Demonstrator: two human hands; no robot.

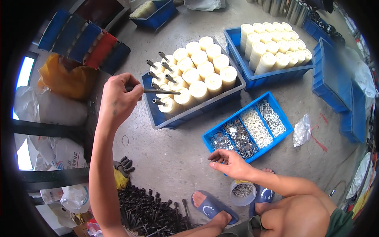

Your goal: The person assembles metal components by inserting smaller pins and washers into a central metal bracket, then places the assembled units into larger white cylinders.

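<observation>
My left hand (119, 96) is closed around a thin dark rod (160, 91), which points right over the near-left cylinders of a blue crate (193, 114). Cream-coloured cylinders (198, 91) stand upright there in rows. Dark rods with thicker, socket-like ends (170, 78) stick up from several cylinders on the left side. Beside the near edge of a blue divided tray (207, 138), my right hand (233, 164) has its fingers curled toward the thumb; whatever they may hold is hidden. White rings (256, 128) and metal washers and nuts (240, 138) fill the tray's compartments.
Another blue crate (272, 79) of cream cylinders stands at the far right. A heap of dark rods (146, 209) lies near left, beside a dark-and-yellow glove (123, 170). Between my feet stands a clear tub (242, 199) of small metal parts. A plastic bag (302, 130) lies right.
</observation>
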